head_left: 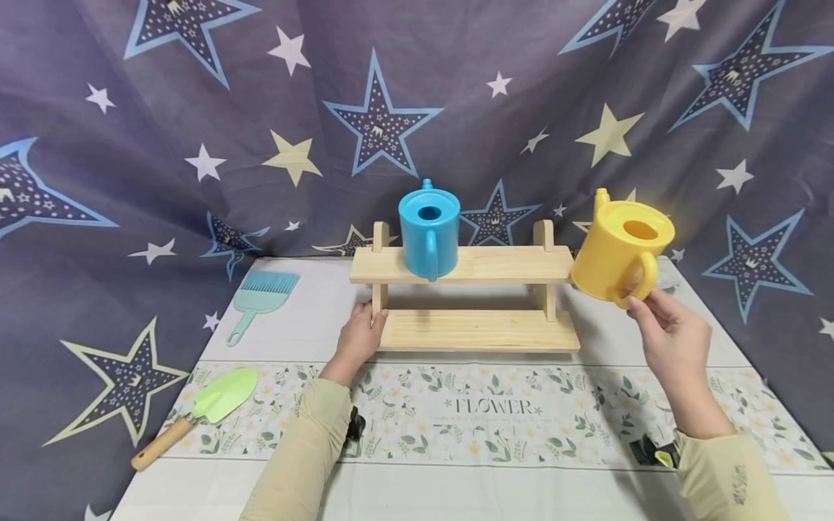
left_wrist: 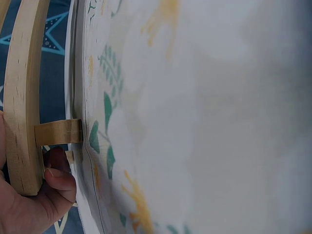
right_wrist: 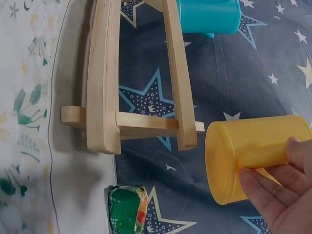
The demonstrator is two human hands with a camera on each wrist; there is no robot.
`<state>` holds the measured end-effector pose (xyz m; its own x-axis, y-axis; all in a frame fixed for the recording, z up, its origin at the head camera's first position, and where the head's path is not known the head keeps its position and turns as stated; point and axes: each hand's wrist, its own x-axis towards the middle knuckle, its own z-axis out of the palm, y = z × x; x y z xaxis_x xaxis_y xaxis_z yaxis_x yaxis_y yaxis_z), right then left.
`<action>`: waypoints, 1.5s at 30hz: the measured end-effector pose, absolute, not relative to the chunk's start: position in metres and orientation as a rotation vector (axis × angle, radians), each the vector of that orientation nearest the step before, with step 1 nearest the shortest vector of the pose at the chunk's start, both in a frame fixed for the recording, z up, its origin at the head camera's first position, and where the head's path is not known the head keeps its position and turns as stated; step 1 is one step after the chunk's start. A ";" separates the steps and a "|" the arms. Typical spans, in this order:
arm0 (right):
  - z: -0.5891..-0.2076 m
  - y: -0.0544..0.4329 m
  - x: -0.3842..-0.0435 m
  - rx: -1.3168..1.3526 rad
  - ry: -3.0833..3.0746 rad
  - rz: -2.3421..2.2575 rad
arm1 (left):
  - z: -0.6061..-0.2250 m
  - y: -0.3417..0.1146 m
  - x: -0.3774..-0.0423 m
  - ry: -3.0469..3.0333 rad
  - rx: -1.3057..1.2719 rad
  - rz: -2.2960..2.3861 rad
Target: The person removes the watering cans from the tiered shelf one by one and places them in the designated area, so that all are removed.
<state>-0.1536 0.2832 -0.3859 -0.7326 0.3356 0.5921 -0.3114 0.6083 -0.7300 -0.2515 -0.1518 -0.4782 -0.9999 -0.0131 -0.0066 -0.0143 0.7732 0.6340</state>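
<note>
A two-tier wooden shelf (head_left: pixel 478 331) stands at the back of the table. My left hand (head_left: pixel 360 334) grips the left end of its lower board, the thumb and fingers wrapped about the board's end in the left wrist view. On the upper board, left of its middle, a blue watering can (head_left: pixel 430 235) stands upright with its handle toward me. My right hand (head_left: pixel 674 336) holds a yellow watering can (head_left: pixel 619 250) by its handle, raised just off the upper board's right end and slightly tilted. In the right wrist view its base faces the shelf.
On the left lie a mint dustpan-like brush (head_left: pixel 260 293) and a green trowel (head_left: pixel 224 394) with a wooden handle. A green packet (right_wrist: pixel 127 209) sits behind the shelf's right end. A flower-printed cloth (head_left: pixel 495 427) covers the table, and a star-patterned curtain (head_left: pixel 456 43) hangs behind.
</note>
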 end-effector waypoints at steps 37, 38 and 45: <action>-0.411 0.310 -0.135 -0.277 -2.231 1.142 | -0.477 -0.152 -0.251 2.950 -0.024 1.072; -0.412 0.310 -0.135 -0.281 -2.235 1.143 | -0.477 -0.152 -0.251 2.950 -0.023 1.071; -0.421 0.314 -0.136 -0.273 -2.238 1.135 | -0.477 -0.151 -0.251 2.955 -0.024 1.061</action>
<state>-0.1356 0.3139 -0.4206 -0.7940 0.4345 0.4251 -0.0863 0.6117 -0.7864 -0.2512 -0.1510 -0.4775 -0.9999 -0.0133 -0.0073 -0.0149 0.7716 0.6359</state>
